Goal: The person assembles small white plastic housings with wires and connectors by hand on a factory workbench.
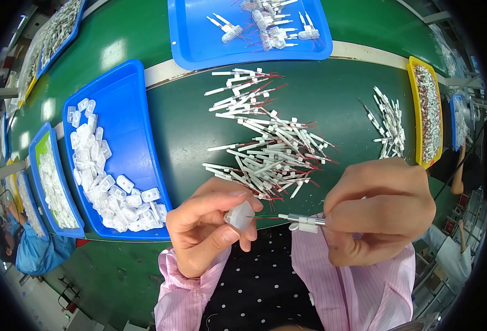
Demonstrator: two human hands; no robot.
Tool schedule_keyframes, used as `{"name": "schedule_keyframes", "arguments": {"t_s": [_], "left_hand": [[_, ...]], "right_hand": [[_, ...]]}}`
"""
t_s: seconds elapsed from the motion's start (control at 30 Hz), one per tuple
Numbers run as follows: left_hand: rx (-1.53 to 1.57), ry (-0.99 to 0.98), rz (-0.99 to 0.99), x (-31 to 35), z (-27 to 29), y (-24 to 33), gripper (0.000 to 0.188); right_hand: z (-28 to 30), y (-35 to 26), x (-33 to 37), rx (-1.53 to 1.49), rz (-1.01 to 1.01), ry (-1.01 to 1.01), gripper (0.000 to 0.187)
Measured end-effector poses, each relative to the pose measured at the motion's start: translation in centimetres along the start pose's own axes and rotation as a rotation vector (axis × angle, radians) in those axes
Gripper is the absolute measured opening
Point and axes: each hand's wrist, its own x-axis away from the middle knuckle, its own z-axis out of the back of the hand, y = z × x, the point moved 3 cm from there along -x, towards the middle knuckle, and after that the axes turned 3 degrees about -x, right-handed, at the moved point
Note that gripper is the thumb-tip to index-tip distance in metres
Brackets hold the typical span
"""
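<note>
Left hand [207, 231] pinched on translucent plastic cap [239, 215], right hand [377, 208] clamped around thin red-wired white tube [301, 221].

Caps [108, 182] in tray [127, 91], left of tube pile [271, 149].

On the green table [199, 132], a blue tray [127, 110] of clear plastic caps [105, 187] sits at nine o'clock. Another blue tray [199, 38] stands at twelve o'clock. A yellow tray [414, 99] lies at three o'clock, beside a small pile of white pins [389, 124].
</note>
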Motion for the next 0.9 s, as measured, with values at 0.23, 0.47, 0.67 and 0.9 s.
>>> {"name": "schedule_keyframes", "arguments": {"t_s": [0.23, 0.47, 0.67, 0.9], "left_hand": [[-0.056, 0.018, 0.012, 0.1, -0.2, 0.2, 0.032], [-0.183, -0.019, -0.068, -0.1, -0.1, 0.3, 0.032], [-0.148, 0.016, -0.052, 0.1, 0.0, 0.2, 0.033], [-0.182, -0.005, -0.094, -0.1, 0.5, 0.1, 0.034]], "right_hand": [[-0.1, 0.0, -0.2, -0.001, -0.001, -0.062, 0.012], [-0.2, -0.1, -0.7, 0.006, -0.010, -0.085, 0.013], [-0.8, 0.0, -0.6, -0.002, 0.011, 0.029, 0.013], [-0.8, -0.4, -0.5, 0.054, -0.014, -0.021, 0.015]]}}
